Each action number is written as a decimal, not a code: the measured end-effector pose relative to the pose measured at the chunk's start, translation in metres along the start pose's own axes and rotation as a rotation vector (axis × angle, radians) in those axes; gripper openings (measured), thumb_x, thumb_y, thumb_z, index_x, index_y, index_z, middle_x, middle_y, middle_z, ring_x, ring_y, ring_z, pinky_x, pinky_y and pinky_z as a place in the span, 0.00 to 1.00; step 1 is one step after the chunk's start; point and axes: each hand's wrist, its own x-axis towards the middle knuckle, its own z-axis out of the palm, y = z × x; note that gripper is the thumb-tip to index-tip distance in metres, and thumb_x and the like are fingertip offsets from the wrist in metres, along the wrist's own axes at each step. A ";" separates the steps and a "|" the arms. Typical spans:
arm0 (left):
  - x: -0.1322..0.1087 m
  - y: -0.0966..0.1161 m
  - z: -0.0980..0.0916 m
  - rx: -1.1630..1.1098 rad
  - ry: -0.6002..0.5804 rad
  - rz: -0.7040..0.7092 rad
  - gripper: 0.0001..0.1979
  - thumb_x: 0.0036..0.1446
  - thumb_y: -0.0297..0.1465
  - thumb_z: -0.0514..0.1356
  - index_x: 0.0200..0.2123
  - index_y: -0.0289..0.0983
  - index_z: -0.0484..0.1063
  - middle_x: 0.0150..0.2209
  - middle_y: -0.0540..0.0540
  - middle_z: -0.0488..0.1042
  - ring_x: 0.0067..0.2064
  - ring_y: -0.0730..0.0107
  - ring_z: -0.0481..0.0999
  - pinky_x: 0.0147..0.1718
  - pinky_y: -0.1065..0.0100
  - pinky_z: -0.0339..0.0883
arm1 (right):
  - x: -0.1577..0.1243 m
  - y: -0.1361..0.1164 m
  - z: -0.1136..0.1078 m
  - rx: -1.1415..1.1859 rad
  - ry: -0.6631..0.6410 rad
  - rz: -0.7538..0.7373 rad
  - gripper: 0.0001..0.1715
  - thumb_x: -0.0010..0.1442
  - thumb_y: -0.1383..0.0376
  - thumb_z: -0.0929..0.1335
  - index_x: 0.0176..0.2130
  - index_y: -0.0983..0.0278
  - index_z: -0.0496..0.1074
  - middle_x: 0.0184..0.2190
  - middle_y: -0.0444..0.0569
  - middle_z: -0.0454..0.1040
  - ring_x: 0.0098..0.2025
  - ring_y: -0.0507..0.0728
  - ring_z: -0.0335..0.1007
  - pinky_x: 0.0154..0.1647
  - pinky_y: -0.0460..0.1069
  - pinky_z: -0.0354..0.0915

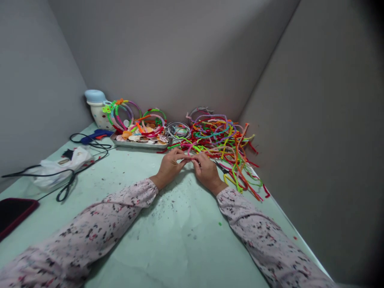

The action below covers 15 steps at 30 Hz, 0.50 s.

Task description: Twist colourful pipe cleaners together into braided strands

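Note:
My left hand (171,165) and my right hand (207,170) meet fingertip to fingertip above the middle of the table. Both pinch a pink pipe cleaner (189,149), whose bent part rises just beyond the fingers; its ends are hidden by them. Behind my right hand spreads a tangled heap of colourful pipe cleaners (219,134). Dark-bladed scissors (221,167) lie right beside that hand, partly under the strands. Past my left hand is a metal tray (141,145) of shells, with pipe-cleaner-wrapped hoops (124,116) standing on it.
Grey wire coils (178,130) lie between tray and heap. A blue-lidded cup (97,108) stands at the back left. A black cable (76,172) winds across a white plastic bag (60,168) near a phone (15,214). Grey walls close in the table (180,240).

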 end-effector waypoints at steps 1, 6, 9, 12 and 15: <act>0.000 0.000 0.000 0.005 -0.001 0.001 0.06 0.55 0.30 0.64 0.37 0.41 0.80 0.34 0.47 0.73 0.37 0.72 0.73 0.38 0.69 0.67 | 0.000 0.000 0.000 -0.001 0.000 -0.003 0.08 0.66 0.66 0.61 0.41 0.62 0.69 0.38 0.51 0.73 0.42 0.58 0.69 0.44 0.51 0.67; -0.001 0.000 0.001 0.019 -0.007 -0.018 0.06 0.55 0.29 0.64 0.37 0.40 0.80 0.34 0.47 0.73 0.37 0.71 0.73 0.38 0.69 0.67 | 0.001 0.000 0.000 -0.014 0.002 -0.017 0.09 0.66 0.66 0.61 0.41 0.62 0.69 0.39 0.52 0.73 0.43 0.58 0.69 0.44 0.52 0.67; -0.001 0.001 0.001 0.021 -0.017 -0.035 0.06 0.55 0.28 0.64 0.36 0.40 0.80 0.34 0.47 0.72 0.37 0.71 0.73 0.38 0.69 0.67 | 0.001 0.000 0.000 -0.018 0.000 -0.022 0.09 0.66 0.66 0.61 0.41 0.62 0.69 0.39 0.52 0.73 0.43 0.58 0.69 0.44 0.52 0.67; -0.001 0.001 0.000 -0.003 -0.023 -0.038 0.06 0.55 0.29 0.64 0.37 0.40 0.80 0.33 0.48 0.72 0.37 0.71 0.72 0.38 0.69 0.67 | 0.001 0.001 0.000 -0.016 -0.005 -0.023 0.09 0.66 0.66 0.61 0.42 0.62 0.69 0.40 0.52 0.73 0.44 0.58 0.69 0.44 0.52 0.67; -0.001 0.001 0.000 -0.037 -0.019 -0.034 0.06 0.56 0.30 0.63 0.38 0.41 0.79 0.33 0.48 0.72 0.37 0.71 0.72 0.38 0.68 0.67 | 0.000 0.001 0.000 -0.010 -0.009 -0.017 0.09 0.66 0.66 0.61 0.42 0.62 0.69 0.40 0.52 0.73 0.44 0.58 0.69 0.44 0.52 0.67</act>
